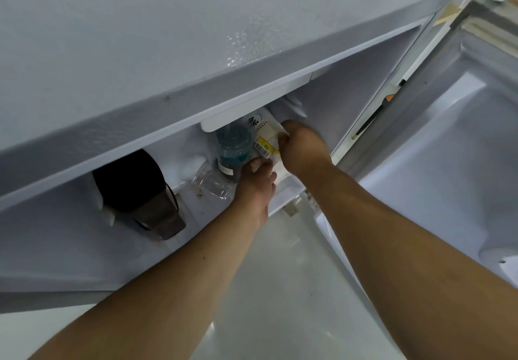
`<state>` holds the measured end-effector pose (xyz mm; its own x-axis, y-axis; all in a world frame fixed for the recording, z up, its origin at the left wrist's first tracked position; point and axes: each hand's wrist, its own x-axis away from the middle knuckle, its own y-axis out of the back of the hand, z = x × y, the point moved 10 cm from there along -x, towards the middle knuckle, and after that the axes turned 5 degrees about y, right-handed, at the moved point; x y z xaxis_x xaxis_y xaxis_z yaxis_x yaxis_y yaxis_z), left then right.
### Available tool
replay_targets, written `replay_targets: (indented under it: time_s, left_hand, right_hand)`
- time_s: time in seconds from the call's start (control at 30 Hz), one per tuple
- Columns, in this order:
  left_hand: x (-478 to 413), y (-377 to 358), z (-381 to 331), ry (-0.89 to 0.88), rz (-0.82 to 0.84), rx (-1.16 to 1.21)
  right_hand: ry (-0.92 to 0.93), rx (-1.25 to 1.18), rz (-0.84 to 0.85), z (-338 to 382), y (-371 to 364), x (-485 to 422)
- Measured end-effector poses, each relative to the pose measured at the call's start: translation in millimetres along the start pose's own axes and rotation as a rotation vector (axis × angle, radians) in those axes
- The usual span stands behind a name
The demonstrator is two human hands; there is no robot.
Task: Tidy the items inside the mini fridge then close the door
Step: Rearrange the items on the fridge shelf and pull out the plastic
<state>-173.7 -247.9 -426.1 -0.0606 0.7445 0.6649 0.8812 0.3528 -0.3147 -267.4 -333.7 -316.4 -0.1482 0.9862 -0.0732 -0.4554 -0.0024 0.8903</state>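
The mini fridge (196, 51) stands open below me, its door (448, 149) swung out to the right. Both my arms reach into the compartment. My right hand (304, 149) is closed on the upper edge of a white packet (266, 132) with a yellow barcode label. My left hand (256, 188) grips the same packet from below, thumb on its front. Just left of the packet stands a bottle with a blue-green cap (234, 146). A clear plastic cup (213, 183) lies on its side on the fridge floor. A dark brown jug (140, 194) sits at the left.
The fridge's grey top overhangs and hides most of the interior. A white shelf edge (224, 124) juts out above the bottle. The door's moulded inner liner fills the right side. Pale glossy floor (280, 289) lies beneath my arms.
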Motion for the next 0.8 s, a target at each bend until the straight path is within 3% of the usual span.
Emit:
replay_targets:
  time_s: [0.17, 0.27, 0.33, 0.5, 0.8]
  left_hand:
    - [6, 12, 4, 0.06, 0.088, -0.051]
    - [15, 45, 3, 0.031, -0.003, -0.129]
    - [22, 68, 0, -0.048, -0.108, -0.143]
    - [33, 96, -15, -0.211, -0.251, -0.133]
    - [35, 107, -11, -0.083, -0.24, -0.053]
  right_hand:
    - [0.085, 0.178, -0.062, 7, 14, 16]
    - [0.129, 0.248, -0.173, 17, 29, 32]
    - [0.223, 0.161, -0.223, 33, 33, 39]
    - [0.329, -0.023, -0.141, 66, 17, 33]
    - [0.22, 0.113, 0.112, 85, -29, 5]
